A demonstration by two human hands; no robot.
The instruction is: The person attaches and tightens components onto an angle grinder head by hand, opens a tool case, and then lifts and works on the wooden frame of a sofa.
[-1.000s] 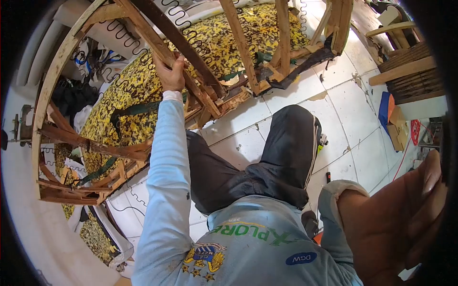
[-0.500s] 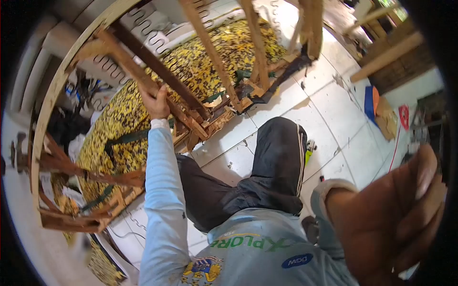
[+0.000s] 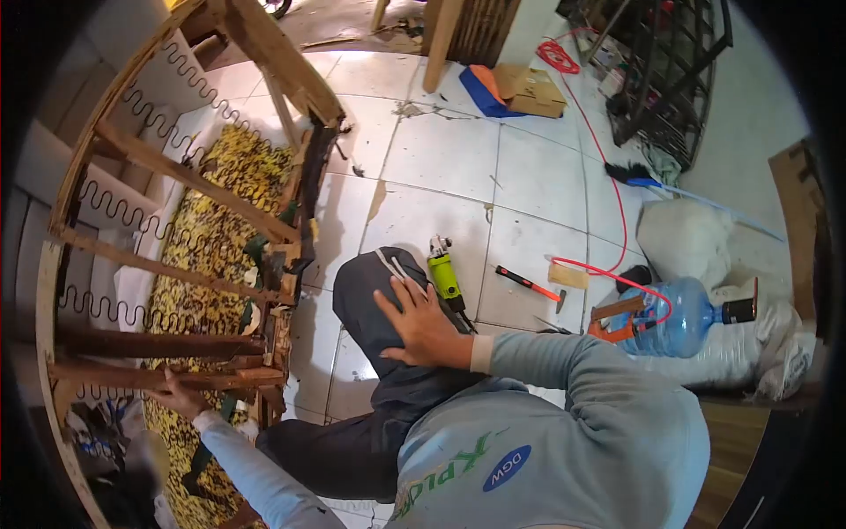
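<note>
On my left stands a bare wooden furniture frame [image 3: 167, 181] with zigzag springs [image 3: 106, 304] and yellow-and-black patterned fabric [image 3: 216, 291] behind its slats. My left hand [image 3: 182, 397] is closed around a reddish-brown wooden slat [image 3: 123, 377] low in that frame; part of its grip is hidden. My right hand [image 3: 427, 331] lies with fingers spread on my dark-trousered knee, holding nothing. Just beyond that knee, a green angle grinder [image 3: 446, 278] rests on the tiles. To its right lies a hammer [image 3: 527, 281] with an orange-and-black handle.
A red hose [image 3: 618, 207] runs across the white tiled floor [image 3: 432, 159] to a blue water jug [image 3: 692, 309] on the right. A flattened cardboard box [image 3: 533, 91], a blue-handled brush [image 3: 643, 181], a black metal rack [image 3: 661, 79] and white sacks [image 3: 683, 234] stand or lie about.
My view has swung to the right. My right hand has come down from close to the camera onto my knee. My left hand stays at the frame's slat.
</note>
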